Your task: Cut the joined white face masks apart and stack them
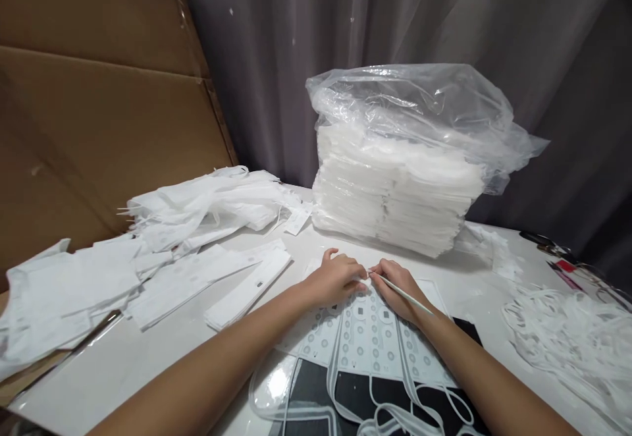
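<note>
Both hands meet over a white printed sheet (375, 347) with rows of grey circles, which lies partly on a black mat (316, 390). My left hand (338, 278) has its thumb and index finger closed at the top part of the sheet; what is between them is too small to make out. In my right hand (397, 288) is a thin pale stick (407, 296), its tip pointing at the left fingertips. White ribbons (333, 370) run down from the sheet and curl over the mat.
Behind the hands stands a tall stack of white sheets (390, 192) in clear plastic. White cloth pieces (197, 212) and strips (251, 284) lie at left, before a cardboard panel (99, 120). A white ribbon heap (567, 337) lies at right.
</note>
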`<action>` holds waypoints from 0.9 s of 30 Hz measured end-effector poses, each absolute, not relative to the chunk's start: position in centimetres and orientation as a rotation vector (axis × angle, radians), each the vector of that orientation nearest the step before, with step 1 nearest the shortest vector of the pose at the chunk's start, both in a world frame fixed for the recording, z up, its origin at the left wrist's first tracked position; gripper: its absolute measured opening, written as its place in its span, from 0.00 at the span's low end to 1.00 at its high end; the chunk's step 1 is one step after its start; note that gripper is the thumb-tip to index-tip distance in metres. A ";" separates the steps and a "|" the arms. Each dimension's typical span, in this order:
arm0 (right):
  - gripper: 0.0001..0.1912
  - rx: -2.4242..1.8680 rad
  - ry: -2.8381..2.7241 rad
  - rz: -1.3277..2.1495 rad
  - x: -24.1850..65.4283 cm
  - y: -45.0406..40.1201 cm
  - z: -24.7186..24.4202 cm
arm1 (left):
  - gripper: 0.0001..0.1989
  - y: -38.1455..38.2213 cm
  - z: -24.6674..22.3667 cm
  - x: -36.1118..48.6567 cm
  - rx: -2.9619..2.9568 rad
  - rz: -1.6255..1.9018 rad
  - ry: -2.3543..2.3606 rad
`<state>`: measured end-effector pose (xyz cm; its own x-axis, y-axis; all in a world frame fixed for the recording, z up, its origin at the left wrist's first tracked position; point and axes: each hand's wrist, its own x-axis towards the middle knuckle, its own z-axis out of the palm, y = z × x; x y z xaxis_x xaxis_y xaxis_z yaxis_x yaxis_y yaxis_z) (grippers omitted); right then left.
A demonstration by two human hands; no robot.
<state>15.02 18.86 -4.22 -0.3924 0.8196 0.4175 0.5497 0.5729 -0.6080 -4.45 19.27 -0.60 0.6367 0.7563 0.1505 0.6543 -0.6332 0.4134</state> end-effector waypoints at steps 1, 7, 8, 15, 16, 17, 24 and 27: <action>0.08 -1.064 -2.123 0.451 14.9 18.8 -4.3 | 0.02 19.0 0.0 -4.5 2.568 0.479 1.141; 0.09 -0.945 -2.217 0.279 14.4 19.0 -5.3 | 0.04 17.1 7.9 -6.5 2.213 1.181 0.418; 0.09 -0.939 -2.221 0.263 14.3 19.1 -5.6 | 0.03 16.7 9.4 -7.1 2.051 1.352 0.299; 0.09 -1.005 -2.189 0.261 14.3 19.0 -6.2 | 0.15 13.4 14.9 -10.3 1.273 1.834 0.065; 0.09 -1.016 -2.180 0.285 14.3 18.9 -5.9 | 0.12 12.9 14.5 -10.2 1.275 1.764 0.080; 0.08 -1.027 -2.169 0.317 14.4 18.8 -5.5 | 0.07 12.5 13.7 -9.8 1.318 1.662 0.135; 0.08 -1.215 -1.902 0.599 16.5 16.3 -0.4 | 0.28 9.2 0.7 -3.4 2.232 0.652 0.806; 0.13 -1.184 -1.718 0.864 17.5 12.8 0.4 | 0.23 8.6 -1.4 -3.0 2.617 0.516 0.890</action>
<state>17.53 12.80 0.38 -0.1849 0.9478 0.2598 0.3563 0.3111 -0.8811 -2.97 8.63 -1.40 0.7395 0.6327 0.2297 0.5138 -0.7511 0.4145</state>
